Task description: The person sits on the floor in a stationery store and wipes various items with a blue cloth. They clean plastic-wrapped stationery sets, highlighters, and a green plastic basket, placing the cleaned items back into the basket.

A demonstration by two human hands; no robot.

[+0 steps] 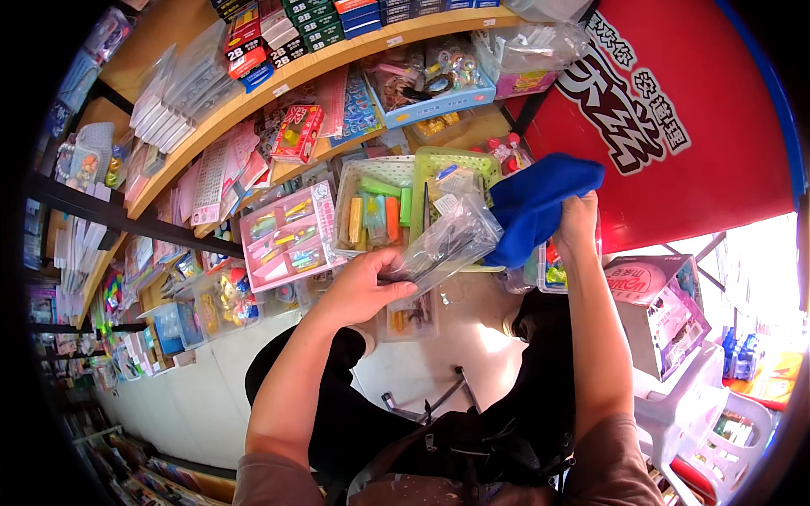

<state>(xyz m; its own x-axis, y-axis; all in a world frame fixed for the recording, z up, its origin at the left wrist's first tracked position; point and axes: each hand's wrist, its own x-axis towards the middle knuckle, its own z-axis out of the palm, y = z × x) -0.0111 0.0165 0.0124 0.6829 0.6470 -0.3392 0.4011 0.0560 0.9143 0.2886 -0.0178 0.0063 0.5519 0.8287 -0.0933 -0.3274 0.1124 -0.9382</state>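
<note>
Between the thumb and fingers of my left hand is a clear plastic bag with dark, thin items inside that I cannot make out. My right hand grips a blue cloth, which hangs down beside the far end of the bag. Behind the bag stands a yellow-green plastic basket holding a few packaged items. A white perforated basket to its left contains several coloured sticks or cases, in yellow, blue, orange and green. The bag covers part of the green basket.
A pink compartment box with small pens sits left of the baskets. Wooden shelves curve above, stocked with pencil boxes and a blue tray. A red panel rises at right, above a cardboard box and a plastic chair.
</note>
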